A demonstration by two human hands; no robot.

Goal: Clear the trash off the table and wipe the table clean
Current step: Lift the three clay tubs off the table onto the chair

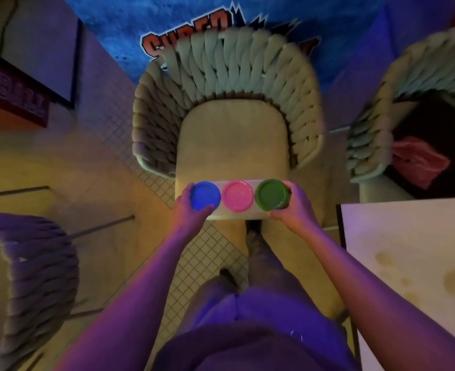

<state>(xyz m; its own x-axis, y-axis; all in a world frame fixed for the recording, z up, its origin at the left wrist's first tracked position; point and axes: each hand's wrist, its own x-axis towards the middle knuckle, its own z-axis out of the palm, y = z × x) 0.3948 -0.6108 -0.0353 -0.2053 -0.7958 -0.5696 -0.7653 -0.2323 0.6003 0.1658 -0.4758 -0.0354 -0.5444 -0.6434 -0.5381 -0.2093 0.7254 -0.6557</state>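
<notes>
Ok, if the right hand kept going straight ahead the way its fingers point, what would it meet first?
The right hand holds the green-lidded tub and points forward, over the woven chair. Going on, it would probably pass above the seat cushion and meet the chair's backrest first, though depth is hard to judge.

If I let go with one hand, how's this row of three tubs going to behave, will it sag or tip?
The row of tubs probably stays stiff: a pale sleeve spans all three lids. Held only by the left hand, its far end would likely dip, since the right hand supports the green lid end.
</notes>
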